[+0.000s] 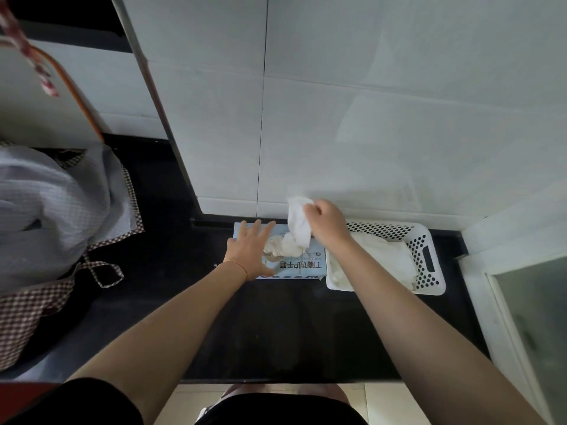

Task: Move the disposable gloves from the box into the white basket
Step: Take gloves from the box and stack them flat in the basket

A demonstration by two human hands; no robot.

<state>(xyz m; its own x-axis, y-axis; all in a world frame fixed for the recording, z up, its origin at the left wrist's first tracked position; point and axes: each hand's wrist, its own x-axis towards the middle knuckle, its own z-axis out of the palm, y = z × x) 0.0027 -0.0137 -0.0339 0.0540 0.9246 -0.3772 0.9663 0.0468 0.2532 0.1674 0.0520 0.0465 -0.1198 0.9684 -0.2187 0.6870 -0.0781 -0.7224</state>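
Pinching a glove (297,220) above the box (306,266), right hand (328,222); left hand (251,251) flat, seemingly pressing the box.

Glossy black stone-like countertop (276,326); perforated white plastic basket (429,259); pale-blue printed cardboard glove box (302,268); thin crumpled white gloves (299,222) (soft, matt); smooth tiled wall (368,102).

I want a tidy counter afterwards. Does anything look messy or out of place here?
Mostly fine. Crumpled gloves bulge out of the box opening, trailing from the one the right hand pulls. The left hand presses the box flat. The basket sits straight.
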